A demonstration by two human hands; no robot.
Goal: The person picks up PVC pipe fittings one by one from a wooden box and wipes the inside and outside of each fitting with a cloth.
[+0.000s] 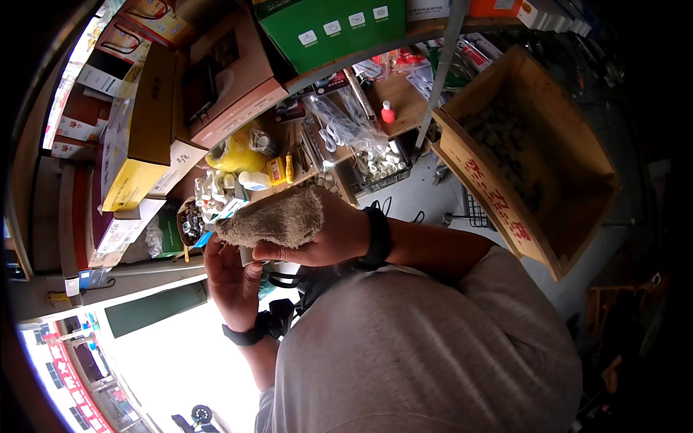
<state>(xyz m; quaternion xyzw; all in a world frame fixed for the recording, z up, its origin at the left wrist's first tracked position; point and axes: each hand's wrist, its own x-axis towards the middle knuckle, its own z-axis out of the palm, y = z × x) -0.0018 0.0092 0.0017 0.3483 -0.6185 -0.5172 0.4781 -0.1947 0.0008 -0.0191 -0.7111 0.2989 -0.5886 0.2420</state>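
Note:
A brown, fuzzy cloth (276, 219) lies bunched over the fingers of my right hand (341, 230), which grips it. Just under the cloth, my left hand (233, 281) holds a small pale cylindrical piece (247, 256) between thumb and fingers; it looks like a plastic pipe fitting, partly hidden by the cloth and my fingers. Both hands are close together in front of my chest. Beyond them on the shelf are white pipe fittings (211, 189), a white bottle (254, 181) and a yellow-handled tool (289, 168).
A deep wooden box (487, 189) with small dark pieces inside stands at the right. A black crate (387, 181) of white fittings sits beyond my hands. Cardboard boxes (135, 130) are stacked at the left, and a metal post (441, 70) rises between shelf and wooden box.

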